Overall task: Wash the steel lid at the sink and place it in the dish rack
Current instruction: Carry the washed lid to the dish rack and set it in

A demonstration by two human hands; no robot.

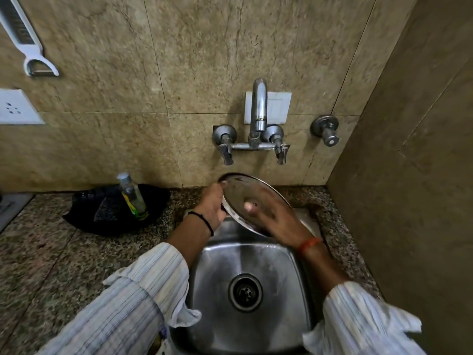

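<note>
Sink (256,326) is set in the counter (51,265), tap (258,111) on the wall right behind it. The lid (252,187) is held tilted over the sink's back edge, left hand (211,203) on its left rim, right hand (277,221) across its face. Bottle (133,197) stands on a cloth (84,216) left of the sink, peeler (28,41) hanging upper left.

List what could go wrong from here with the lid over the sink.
1. The steel lid is held tilted by its rim in the left hand while the right hand lies blurred across its face; if wet, it may slip and clatter into the sink.
2. The lid sits close under the tap handles and might knock them.
3. No dish rack is in view, so carrying it there may drip on the counter.
</note>
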